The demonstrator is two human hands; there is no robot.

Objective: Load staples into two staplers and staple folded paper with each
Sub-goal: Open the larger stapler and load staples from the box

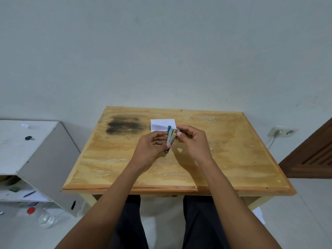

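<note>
A small metal stapler (170, 137) with green ends is held upright above the wooden table (125, 169), swung open with a yellow strip showing inside. My left hand (152, 146) grips its lower part between thumb and fingers. My right hand (192, 141) pinches its upper green end. Folded white paper (160, 124) lies flat on the table just behind both hands, partly hidden by the stapler. No second stapler is visible.
A dark stain (124, 124) marks the table's far left. A white cabinet (32, 146) stands to the left, with a clear bottle (45, 219) on the floor. A wall socket (282, 132) and a brown door (314, 155) are at the right.
</note>
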